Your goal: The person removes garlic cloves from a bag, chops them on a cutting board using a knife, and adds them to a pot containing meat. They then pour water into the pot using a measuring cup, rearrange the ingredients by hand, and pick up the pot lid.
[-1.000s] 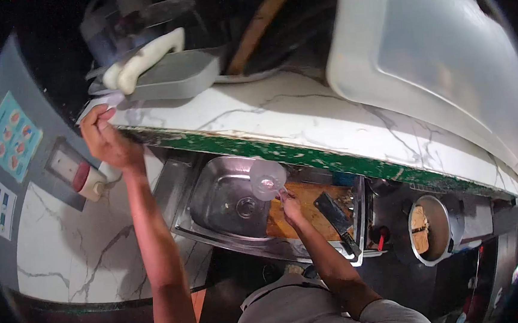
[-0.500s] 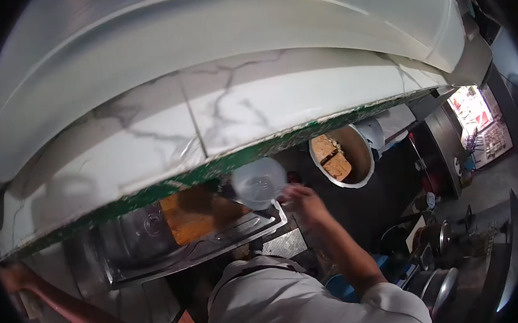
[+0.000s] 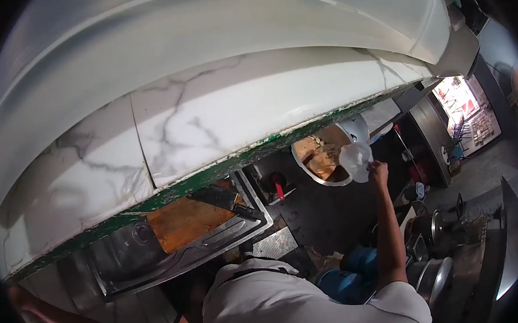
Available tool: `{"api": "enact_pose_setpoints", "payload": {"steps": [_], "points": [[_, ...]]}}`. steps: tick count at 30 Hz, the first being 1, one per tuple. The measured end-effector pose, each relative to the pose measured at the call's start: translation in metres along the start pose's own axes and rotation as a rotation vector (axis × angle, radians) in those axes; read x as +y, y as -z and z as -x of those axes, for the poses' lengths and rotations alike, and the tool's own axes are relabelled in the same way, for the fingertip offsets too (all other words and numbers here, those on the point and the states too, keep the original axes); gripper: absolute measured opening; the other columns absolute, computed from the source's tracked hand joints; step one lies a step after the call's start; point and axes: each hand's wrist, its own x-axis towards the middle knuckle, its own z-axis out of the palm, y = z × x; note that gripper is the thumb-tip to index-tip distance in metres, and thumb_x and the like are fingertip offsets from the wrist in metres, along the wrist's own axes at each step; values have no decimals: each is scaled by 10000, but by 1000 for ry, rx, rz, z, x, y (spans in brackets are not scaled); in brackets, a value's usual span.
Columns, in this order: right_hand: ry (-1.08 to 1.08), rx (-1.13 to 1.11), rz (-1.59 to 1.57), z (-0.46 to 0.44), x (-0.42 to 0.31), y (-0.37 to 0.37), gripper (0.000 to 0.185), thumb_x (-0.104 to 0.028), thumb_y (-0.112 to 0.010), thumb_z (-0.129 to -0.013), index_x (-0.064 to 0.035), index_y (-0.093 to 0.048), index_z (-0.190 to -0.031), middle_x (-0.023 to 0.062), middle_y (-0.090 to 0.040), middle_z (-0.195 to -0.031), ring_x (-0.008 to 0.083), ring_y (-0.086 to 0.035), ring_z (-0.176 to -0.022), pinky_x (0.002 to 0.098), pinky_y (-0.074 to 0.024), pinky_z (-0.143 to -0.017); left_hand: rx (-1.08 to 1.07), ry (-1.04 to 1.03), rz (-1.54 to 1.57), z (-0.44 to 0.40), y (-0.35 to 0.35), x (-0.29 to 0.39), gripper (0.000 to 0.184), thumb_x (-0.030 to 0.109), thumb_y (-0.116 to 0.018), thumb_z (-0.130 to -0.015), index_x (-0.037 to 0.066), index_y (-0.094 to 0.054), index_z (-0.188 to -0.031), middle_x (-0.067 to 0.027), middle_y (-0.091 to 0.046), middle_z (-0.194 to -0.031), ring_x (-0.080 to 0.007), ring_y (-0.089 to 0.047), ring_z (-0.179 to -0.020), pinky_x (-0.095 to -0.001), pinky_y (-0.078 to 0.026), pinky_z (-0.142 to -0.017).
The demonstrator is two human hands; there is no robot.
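Currently, the step in hand appears to be tipping out at the pot [image 3: 336,134], which stands just left of the right hand's grip with tan slabs [image 3: 325,167] inside. The dipper [image 3: 356,158] extends left from the grip, its bowl tilted over the right side of the pot. Whether liquid is leaving the bowl cannot be determined; the area is blurred. The right hand [image 3: 378,171] is closed round the dipper's handle. The left hand [image 3: 19,297], far left of the grip, lies in shadow at the edge of view; its finger position cannot be determined. In judgement, the next move calls for a controlled wrist turn, with the bowl kept inside the rim to limit spillage.

Surroundings, relative to the grip:

- Tub [image 3: 201,21]: above and to the left, on the ledge.
- Ledge [image 3: 255,102]: above and to the left; its green edge hides part of the sink area and would likely restrict upward travel.
- Sink [image 3: 116,255]: well to the left and lower.
- Blue containers [image 3: 339,282]: below, beside the right forearm.
- Board [image 3: 182,224]: left, across the sink.
- Cleaver [image 3: 213,196]: left, on the board, partly under the ledge.
- Red handle [image 3: 279,190]: left, between sink and pot.
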Motion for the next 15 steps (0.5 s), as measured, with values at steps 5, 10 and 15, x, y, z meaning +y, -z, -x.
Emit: {"api": "enact_pose_setpoints", "payload": {"steps": [5, 10, 15], "points": [[-524, 36, -43, -16, -29, 32, 276, -271, -629, -911, -52, -720, -1054, 165, -549, -1249, 418, -620, -1060, 533, -489, -889, -191, -106, -349, 33, -50, -37, 373, 421, -504, -973, 108, -694, -1048, -76, -690, -989, -242, -662, -855, -402, -515, -785], [-538, 13, 164, -26, -3, 1, 300, -301, -576, -930, -121, -707, -1132, 133, -474, -1369, 411, -585, -1089, 629, -477, -835, -344, -217, -556, 58, -74, -57, 308, 372, -550, -965, 121, -709, -1048, -61, -703, -989, -222, -677, -869, -380, -525, -794], [-406, 47, 311, -26, -1, -36, 278, -329, -554, -943, -197, -699, -1140, 102, -460, -1336, 391, -551, -1108, 641, -482, -773, -445, -254, -608, 60, -73, -62, 297, 363, -573, -960, 117, -714, -1048, -61, -708, -988, -212, -684, -887, -371, -531, -809]]}}
